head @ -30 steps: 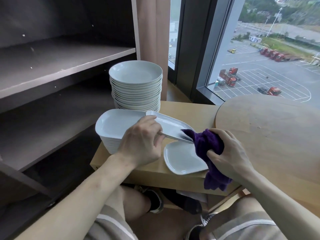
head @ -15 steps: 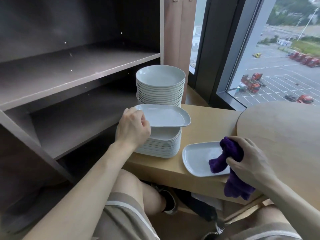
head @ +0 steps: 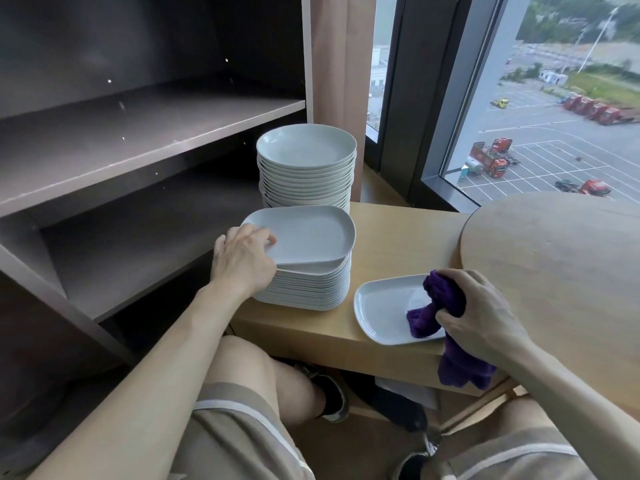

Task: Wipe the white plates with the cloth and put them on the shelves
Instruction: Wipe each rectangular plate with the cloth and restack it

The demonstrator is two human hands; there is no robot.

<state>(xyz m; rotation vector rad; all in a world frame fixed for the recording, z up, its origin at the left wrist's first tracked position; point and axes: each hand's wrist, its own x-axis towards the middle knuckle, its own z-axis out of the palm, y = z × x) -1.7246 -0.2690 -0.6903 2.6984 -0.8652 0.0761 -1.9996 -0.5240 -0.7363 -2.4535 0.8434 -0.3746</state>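
Plate (head: 304,233) pinched at its left edge by left hand (head: 242,261), tilted atop the square stack (head: 308,289). Right hand (head: 485,313) clenches purple cloth (head: 440,303), bunched on a lone plate (head: 384,306) on the bench (head: 398,237). Round stack (head: 306,168) just behind; shelves (head: 138,133) left, round tabletop (head: 554,258) right.

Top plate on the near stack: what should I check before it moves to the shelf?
1. Left hand grips top plate at its left edge: ok.
2. Top plate clear of stack below: cannot tell, right edge sits close.
3. Top plate wiped: cannot tell.
4. Right hand holds cloth on the single plate, off the path: ok.
5. Lower shelf shows bare board beside the stack: ok.
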